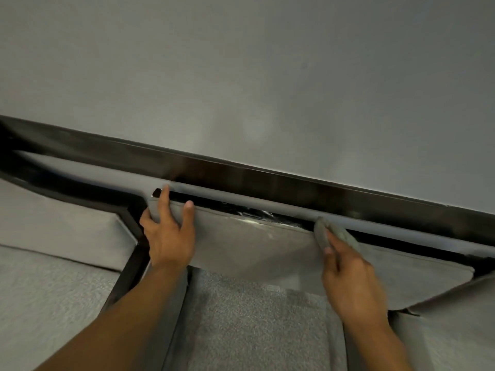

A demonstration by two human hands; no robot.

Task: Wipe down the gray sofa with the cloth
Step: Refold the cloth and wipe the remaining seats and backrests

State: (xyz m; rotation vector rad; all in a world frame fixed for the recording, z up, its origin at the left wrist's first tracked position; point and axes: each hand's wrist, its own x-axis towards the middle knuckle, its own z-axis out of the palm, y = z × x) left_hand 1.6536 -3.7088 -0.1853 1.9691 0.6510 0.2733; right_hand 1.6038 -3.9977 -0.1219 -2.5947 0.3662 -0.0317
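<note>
- The soft gray fabric sofa cushion (254, 247) is gripped at its top edge by the left hand (168, 236); judged light, pliable
- The limp gray-green cloth (334, 232) is held bunched in the right hand (353, 285)

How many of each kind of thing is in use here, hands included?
Hands: 2, the left hand gripping the cushion's top edge and the right hand holding the cloth
Gray cloth: 1
Gray back cushion being gripped: 1
Total: 4
</note>
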